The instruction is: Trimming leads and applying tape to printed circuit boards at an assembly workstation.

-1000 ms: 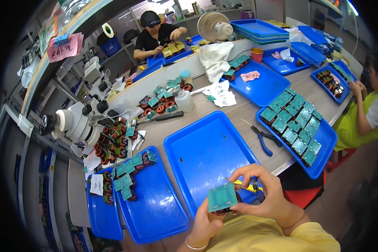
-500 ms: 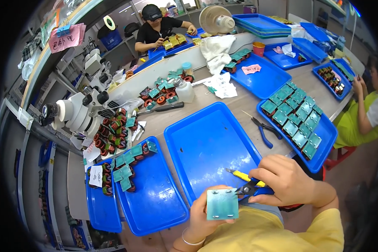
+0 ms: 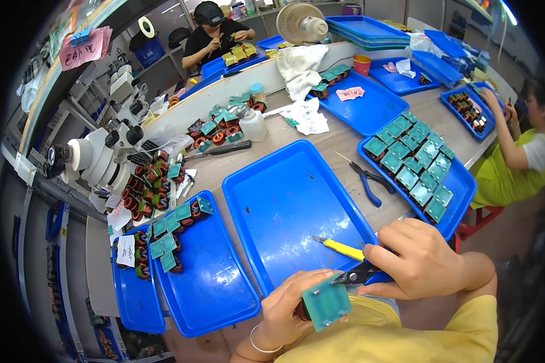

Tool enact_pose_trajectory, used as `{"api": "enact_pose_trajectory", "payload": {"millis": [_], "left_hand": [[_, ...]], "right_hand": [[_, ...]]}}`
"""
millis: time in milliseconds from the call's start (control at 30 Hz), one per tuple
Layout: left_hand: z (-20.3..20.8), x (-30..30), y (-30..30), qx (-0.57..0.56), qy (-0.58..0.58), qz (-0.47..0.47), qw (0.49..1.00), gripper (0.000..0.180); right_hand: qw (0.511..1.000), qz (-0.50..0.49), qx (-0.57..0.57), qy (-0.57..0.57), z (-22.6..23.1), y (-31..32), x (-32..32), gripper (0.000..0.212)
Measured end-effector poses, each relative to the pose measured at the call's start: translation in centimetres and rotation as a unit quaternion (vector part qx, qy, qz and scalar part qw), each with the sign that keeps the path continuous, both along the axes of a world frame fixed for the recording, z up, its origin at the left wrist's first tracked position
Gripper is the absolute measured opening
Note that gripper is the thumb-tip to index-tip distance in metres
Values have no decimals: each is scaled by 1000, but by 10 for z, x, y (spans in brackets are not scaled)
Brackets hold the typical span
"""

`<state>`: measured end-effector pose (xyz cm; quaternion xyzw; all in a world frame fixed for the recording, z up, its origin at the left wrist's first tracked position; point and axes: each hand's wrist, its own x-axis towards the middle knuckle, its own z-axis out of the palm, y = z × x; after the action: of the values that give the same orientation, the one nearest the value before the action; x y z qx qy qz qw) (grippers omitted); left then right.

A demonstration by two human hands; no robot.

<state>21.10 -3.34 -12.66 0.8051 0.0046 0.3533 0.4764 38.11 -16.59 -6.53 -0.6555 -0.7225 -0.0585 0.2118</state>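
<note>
My left hand point(image 3: 280, 310) is closed around a coil component, its green circuit board point(image 3: 324, 307) turned up with solder spots near the corners. Most of the coil under the board is hidden by my fingers. In my right hand point(image 3: 419, 260) is a pair of cutting nippers point(image 3: 358, 276) with dark jaws and blue handles. The jaw tips are at the board's upper right corner; whether they bite on a lead I cannot tell. A yellow utility knife point(image 3: 341, 248) lies in the large blue tray point(image 3: 272, 199), its rear end close to my right fingers.
Right of the tray lie long-nose pliers point(image 3: 369, 184) and a blue tray point(image 3: 460, 199) of green-boarded coils. Two trays with coils point(image 3: 163, 239) stand left, near a microscope point(image 3: 82, 154). A bottle point(image 3: 253, 126) stands behind. Co-workers sit across point(image 3: 215, 36) and right point(image 3: 515, 145).
The board in my left hand has tilted and turned, its lower edge swinging right. The nippers stay at its upper corner. The whole view has shifted slightly.
</note>
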Motion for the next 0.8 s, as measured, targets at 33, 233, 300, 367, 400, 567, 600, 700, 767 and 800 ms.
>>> {"api": "enact_pose_trajectory", "payload": {"millis": [33,233,300,367,400,567,600,700,767,800], "left_hand": [[1,0,1,9,-3,-4,1000,58],[3,4,3,36,-13,-19,999,58],[4,3,4,43,-9,-23,999,58],[5,2,4,42,7,-29,999,59],[5,2,6,41,7,-31,999,59],[3,6,9,57,11,-48,997,59],[4,5,9,58,10,-48,997,59],[4,1,7,43,65,-31,996,58],[0,1,7,48,69,-4,996,57],[-1,2,6,49,69,-3,996,57]], "right_hand": [[1000,1,-4,-9,1,0,0,42],[999,1,-31,-31,4,0,1,43],[999,1,-37,-38,5,1,2,44],[996,6,-68,-52,7,1,2,43],[996,4,-69,-52,6,2,2,43],[990,-10,-112,-83,1,1,1,42],[990,-10,-111,-83,-2,1,2,42],[992,-5,-119,-46,-6,1,3,41],[992,-5,-128,14,-5,1,4,41],[992,-3,-127,14,-5,2,4,41]]}}
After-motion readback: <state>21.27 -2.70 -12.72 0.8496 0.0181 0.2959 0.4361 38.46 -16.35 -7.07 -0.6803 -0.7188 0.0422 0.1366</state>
